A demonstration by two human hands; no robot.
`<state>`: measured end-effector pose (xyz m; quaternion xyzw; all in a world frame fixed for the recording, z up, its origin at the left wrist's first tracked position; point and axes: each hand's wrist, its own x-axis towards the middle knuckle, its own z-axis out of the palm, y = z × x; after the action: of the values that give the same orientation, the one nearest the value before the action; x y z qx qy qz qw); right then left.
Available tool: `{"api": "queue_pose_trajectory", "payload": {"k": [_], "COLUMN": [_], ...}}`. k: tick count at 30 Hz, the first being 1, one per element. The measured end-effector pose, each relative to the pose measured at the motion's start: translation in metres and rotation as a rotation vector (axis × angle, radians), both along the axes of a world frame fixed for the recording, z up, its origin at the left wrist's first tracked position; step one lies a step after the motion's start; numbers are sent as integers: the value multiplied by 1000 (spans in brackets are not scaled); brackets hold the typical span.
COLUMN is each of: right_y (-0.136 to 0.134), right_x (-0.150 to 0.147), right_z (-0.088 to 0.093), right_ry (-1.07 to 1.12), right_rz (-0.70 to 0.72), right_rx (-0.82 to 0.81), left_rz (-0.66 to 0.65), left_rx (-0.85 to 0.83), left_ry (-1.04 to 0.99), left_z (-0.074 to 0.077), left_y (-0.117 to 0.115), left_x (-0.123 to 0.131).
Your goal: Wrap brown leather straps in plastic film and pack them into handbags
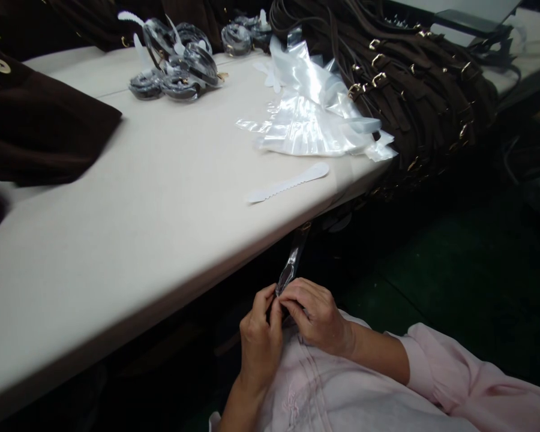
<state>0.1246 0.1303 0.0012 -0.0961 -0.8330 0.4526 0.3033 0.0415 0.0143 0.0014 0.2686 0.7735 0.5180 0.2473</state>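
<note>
Just off the table's front edge, both hands meet at a dark strap in clear plastic (291,264). My left hand (263,330) pinches its lower end from the left, thumb and fingers pressed together. My right hand (317,312) closes on the same end from the right, fingertips touching those of the left. The strap runs up from the fingers toward the table edge, where a small metal piece shows. What lies between the fingertips is partly hidden. A white notched strip (290,183) lies on the table above the hands.
The pale table (139,228) carries clear plastic bags (310,114), coiled wrapped straps (180,63) and, at the left, dark brown fabric (40,120). Brown straps with gold buckles (409,96) hang over the edge at the right.
</note>
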Motion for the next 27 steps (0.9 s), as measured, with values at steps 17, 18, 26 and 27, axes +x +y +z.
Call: {"api": "queue_pose_trajectory", "payload": {"k": [17, 18, 26, 27], "right_y": [2, 2, -1, -1], "right_x": [-1, -1, 3, 3], "right_z": [-6, -6, -5, -4], "right_ry": [-2, 3, -77, -78], "right_rz": [-130, -123, -106, -97], "right_rx": [-166, -112, -25, -14], "left_rz": [232, 242, 59, 13], "left_rx": [343, 308, 167, 186], "left_ry": [-794, -710, 182, 313], "left_z": [-7, -7, -3, -3], "left_y": [3, 3, -1, -2], "left_x": [-3, -2, 2, 2]}}
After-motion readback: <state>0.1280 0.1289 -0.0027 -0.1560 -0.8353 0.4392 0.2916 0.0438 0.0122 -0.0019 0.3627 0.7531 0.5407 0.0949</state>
